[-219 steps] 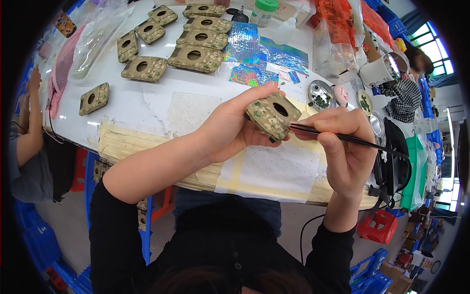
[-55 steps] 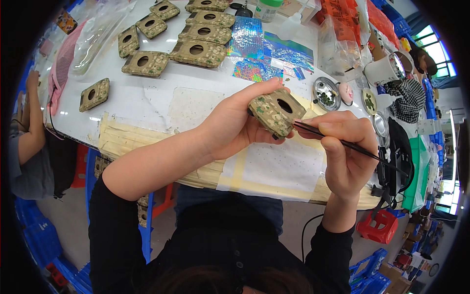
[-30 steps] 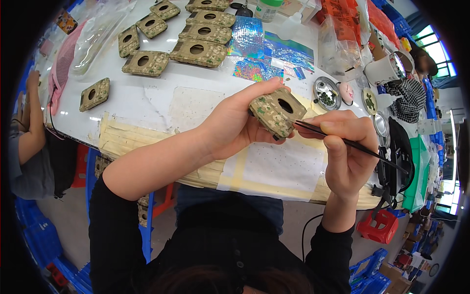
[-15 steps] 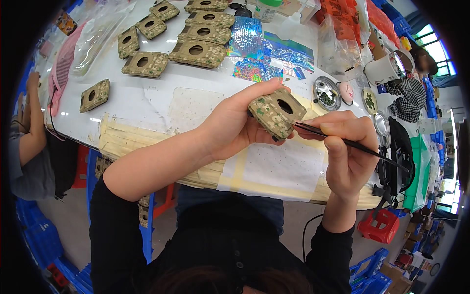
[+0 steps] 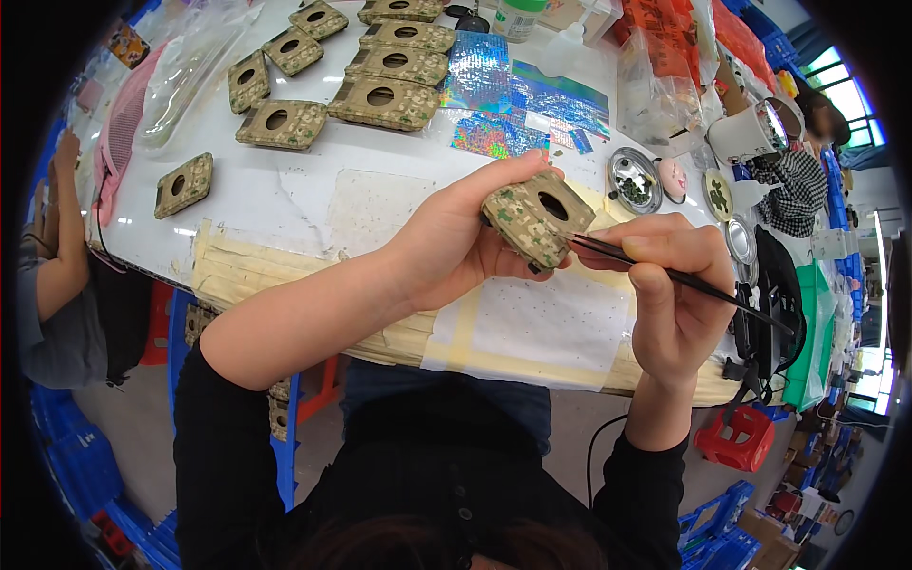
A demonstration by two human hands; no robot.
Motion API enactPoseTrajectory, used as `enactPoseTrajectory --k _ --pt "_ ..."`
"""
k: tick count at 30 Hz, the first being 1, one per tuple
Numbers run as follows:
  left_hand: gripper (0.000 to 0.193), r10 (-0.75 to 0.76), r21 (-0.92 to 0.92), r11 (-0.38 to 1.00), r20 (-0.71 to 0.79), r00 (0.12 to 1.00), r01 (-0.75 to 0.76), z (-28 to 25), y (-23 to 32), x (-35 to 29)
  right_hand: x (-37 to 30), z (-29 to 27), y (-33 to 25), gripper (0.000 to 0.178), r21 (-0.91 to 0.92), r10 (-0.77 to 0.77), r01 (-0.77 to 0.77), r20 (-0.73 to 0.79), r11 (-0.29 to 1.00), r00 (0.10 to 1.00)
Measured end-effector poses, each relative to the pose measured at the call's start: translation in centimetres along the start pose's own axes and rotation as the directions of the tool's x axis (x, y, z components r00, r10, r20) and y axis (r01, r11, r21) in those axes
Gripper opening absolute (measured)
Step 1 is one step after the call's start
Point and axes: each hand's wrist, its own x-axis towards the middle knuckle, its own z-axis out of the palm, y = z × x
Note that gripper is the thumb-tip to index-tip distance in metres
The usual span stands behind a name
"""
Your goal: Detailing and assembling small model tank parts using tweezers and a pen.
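Observation:
My left hand (image 5: 465, 223) is closed around a camouflage-painted model tank hull (image 5: 525, 224), tilted, with its round hole facing up. In my right hand (image 5: 679, 271) are black tweezers (image 5: 684, 278), gripped between thumb and fingers. Their tips meet the hull's near right edge; whether they pinch a small part is too fine to see. Beneath the hands lies a white sheet (image 5: 532, 332) with tiny specks, taped down with yellowish tape. To the right, a round metal dish (image 5: 634, 180) contains small dark green pieces.
Several similar hulls (image 5: 385, 102) stand at the back left, with one hull (image 5: 183, 185) apart. Shiny holographic sheets (image 5: 475, 71) lie behind my hands. A white squeeze bottle (image 5: 567, 47), a pink round object (image 5: 672, 179) and a black bag (image 5: 774, 304) are rightward. Another person's arm (image 5: 65, 228) is at far left.
The tweezer tips appear slightly further apart than before. Both hands and the hull stay nearly in place. The other person's arm at far left has shifted a little.

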Motion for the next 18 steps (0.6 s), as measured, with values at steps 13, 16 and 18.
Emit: enactPoseTrajectory --k 13,16,18 --pt "0.048 -0.004 -0.002 1.000 0.000 1.000 0.004 0.07 0.00 -0.04 0.00 -0.09 -0.09 0.014 0.144 0.098 -0.099 0.015 0.985 0.995" --pt "0.048 0.000 -0.003 1.000 0.001 1.000 0.000 0.12 -0.04 -0.06 0.22 -0.66 0.27 0.018 -0.045 -0.022 0.028 0.115 0.999 0.993" --pt "0.048 -0.003 -0.004 1.000 -0.004 1.000 0.003 0.07 -0.02 -0.07 0.01 -0.42 0.04 0.015 0.035 0.051 -0.053 0.054 0.998 0.997"
